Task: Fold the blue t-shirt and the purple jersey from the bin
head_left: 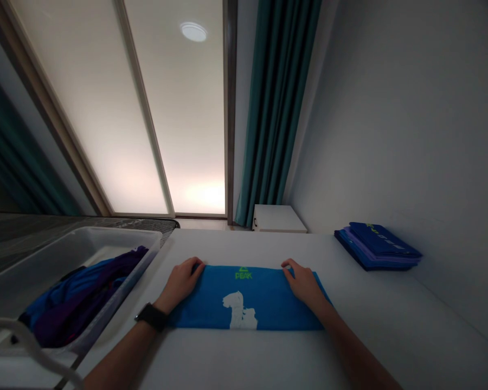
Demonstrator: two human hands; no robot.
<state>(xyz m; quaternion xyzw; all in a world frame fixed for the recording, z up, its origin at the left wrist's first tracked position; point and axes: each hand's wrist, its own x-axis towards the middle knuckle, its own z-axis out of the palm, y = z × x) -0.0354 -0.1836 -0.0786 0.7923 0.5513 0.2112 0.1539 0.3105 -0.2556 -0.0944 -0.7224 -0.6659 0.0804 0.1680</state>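
A folded blue T-shirt (244,298) with a white print and green lettering lies on the white table (268,357) in front of me. My left hand (181,281) rests on its far left corner, fingers curled over the edge. A dark watch sits on that wrist. My right hand (303,283) lies on the shirt's far right corner, fingers bent at the edge. Whether either hand grips the cloth or only presses on it is unclear.
A translucent plastic bin (106,238) at the left holds crumpled blue and purple clothes (81,298). A stack of folded blue and purple garments (378,246) lies at the far right by the wall. A small white cabinet (278,218) stands behind the table near teal curtains.
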